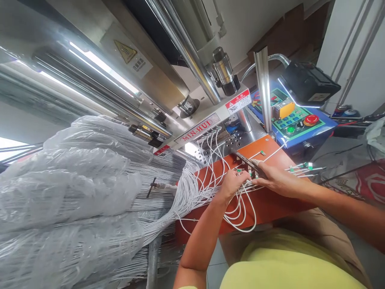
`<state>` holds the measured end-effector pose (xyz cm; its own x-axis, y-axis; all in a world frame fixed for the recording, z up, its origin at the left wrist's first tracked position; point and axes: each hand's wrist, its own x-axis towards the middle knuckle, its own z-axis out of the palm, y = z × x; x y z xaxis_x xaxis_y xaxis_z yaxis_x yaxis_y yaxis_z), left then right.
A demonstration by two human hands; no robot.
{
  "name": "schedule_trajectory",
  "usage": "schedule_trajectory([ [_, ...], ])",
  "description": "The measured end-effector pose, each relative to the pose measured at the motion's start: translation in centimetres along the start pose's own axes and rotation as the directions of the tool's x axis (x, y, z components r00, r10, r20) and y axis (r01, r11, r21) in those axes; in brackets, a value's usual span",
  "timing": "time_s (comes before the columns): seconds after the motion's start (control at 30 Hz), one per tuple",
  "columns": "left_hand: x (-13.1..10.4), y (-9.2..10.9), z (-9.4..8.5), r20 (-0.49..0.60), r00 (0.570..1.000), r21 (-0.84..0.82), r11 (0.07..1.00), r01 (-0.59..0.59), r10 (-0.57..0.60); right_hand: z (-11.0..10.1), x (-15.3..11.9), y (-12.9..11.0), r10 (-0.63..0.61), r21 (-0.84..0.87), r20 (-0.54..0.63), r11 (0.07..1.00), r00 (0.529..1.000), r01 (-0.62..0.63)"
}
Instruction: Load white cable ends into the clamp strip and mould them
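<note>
My left hand [231, 185] is closed, its fingertips pinched on a white cable at a narrow metal mould bar [246, 160]. Gripping the near end of this bar is my right hand [278, 179], thumb on the near side. Small green connector boards [250, 170] on white cable ends sit along the bar, partly hidden by my fingers. Cable loops [252, 214] hang below my left hand. Both hands are over an orange-red table [272, 149], in front of a moulding press [199, 127] with white cables running from its lower die.
A thick bundle of white cables [183, 192] comes in from plastic-wrapped stacks [90, 184] at left. Loose connector cables [305, 168] lie at the table's right. Beyond stand a blue control box [323, 128] with a red emergency button [311, 119] and a black lamp [309, 84].
</note>
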<state>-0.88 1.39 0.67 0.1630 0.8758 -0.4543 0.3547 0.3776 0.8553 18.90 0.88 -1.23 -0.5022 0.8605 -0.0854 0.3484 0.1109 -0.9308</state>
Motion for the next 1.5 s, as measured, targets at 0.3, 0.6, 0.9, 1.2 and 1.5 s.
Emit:
schedule_trajectory([
  [0.3,1.0,-0.7,0.7,-0.034,0.999,-0.198,0.98,0.006,-0.013,0.5,-0.1,-0.7,0.022,-0.122,-0.02,0.992,1.0,-0.024],
  [0.6,-0.5,-0.2,-0.4,-0.018,0.996,-0.1,0.991,-0.089,0.088,0.8,0.0,-1.1,0.071,-0.172,-0.053,0.982,0.996,-0.079],
  [0.9,-1.2,-1.7,-1.1,-0.276,0.955,-0.444,0.868,-0.224,0.105,1.0,0.3,0.4,0.028,-0.075,-0.089,0.997,0.996,-0.035],
  [1.2,-2.0,-1.5,-0.7,-0.208,0.974,-0.593,0.78,-0.201,0.093,0.9,0.2,-0.1,0.037,-0.03,-0.098,0.999,0.994,-0.04],
  [1.5,-1.3,-2.8,-0.4,-0.513,0.808,-0.103,0.914,-0.394,0.29,0.7,0.1,-0.7,0.075,-0.025,-0.084,0.997,0.994,-0.077],
])
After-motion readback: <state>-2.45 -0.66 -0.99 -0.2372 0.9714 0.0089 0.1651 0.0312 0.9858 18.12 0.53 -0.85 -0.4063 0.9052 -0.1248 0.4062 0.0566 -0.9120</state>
